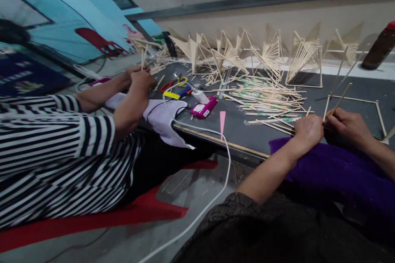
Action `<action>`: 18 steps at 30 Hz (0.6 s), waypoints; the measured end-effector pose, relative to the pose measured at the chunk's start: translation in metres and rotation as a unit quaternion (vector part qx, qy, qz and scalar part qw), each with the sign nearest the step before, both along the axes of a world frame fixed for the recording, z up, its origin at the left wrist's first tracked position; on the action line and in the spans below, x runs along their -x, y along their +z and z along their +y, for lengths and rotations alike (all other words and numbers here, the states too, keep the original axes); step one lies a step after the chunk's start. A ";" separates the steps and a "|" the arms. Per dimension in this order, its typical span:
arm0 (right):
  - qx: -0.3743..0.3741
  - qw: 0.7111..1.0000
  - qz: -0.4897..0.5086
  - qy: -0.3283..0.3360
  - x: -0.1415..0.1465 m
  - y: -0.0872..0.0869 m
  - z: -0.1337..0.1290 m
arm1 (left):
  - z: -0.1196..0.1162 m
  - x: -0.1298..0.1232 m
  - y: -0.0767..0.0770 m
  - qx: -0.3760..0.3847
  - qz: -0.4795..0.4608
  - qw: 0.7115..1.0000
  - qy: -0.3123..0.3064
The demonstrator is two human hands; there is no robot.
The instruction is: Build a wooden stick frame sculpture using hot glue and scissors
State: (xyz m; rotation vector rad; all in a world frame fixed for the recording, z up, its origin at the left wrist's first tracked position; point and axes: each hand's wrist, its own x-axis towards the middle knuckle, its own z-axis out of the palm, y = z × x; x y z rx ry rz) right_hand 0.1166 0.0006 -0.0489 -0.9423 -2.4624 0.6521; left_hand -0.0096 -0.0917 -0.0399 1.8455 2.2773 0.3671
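Note:
At the right side of the table, my left hand [309, 130] is closed beside the near left corner of a thin wooden stick frame [354, 98]. Its fingers are pressed on the left side stick of that frame. My right hand [350, 126] pinches a loose wooden stick [343, 96], which slants up and to the right. Both hands nearly touch each other, and the fingertips are partly hidden. Thin sticks rise from the frame's far left corner. Under my forearms lies a purple cloth [327, 164].
Loose wooden sticks [265, 94] are heaped left of my hands. Twisted stick models [268, 55] line the wall, near a dark bottle [379, 45]. A pink power strip [203, 107] trails a white cable [228, 160]. A co-worker in a striped shirt [61, 144] handles sticks at left.

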 end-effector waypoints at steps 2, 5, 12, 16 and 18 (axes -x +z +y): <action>0.006 1.000 0.000 0.001 0.000 0.000 0.000 | 0.000 0.000 0.000 -0.005 0.000 1.000 0.002; -0.002 1.000 -0.003 0.000 0.000 -0.001 0.001 | 0.000 0.000 0.000 -0.007 -0.003 1.000 0.008; -0.030 0.999 -0.022 -0.037 0.006 -0.001 -0.003 | 0.001 0.003 0.000 0.001 0.004 1.000 0.011; -0.032 0.999 -0.004 -0.035 0.010 0.001 -0.006 | 0.003 0.005 -0.001 -0.003 0.017 1.000 0.022; -0.033 0.999 -0.002 -0.037 0.011 0.001 -0.007 | 0.003 0.005 -0.002 -0.006 0.019 1.000 0.020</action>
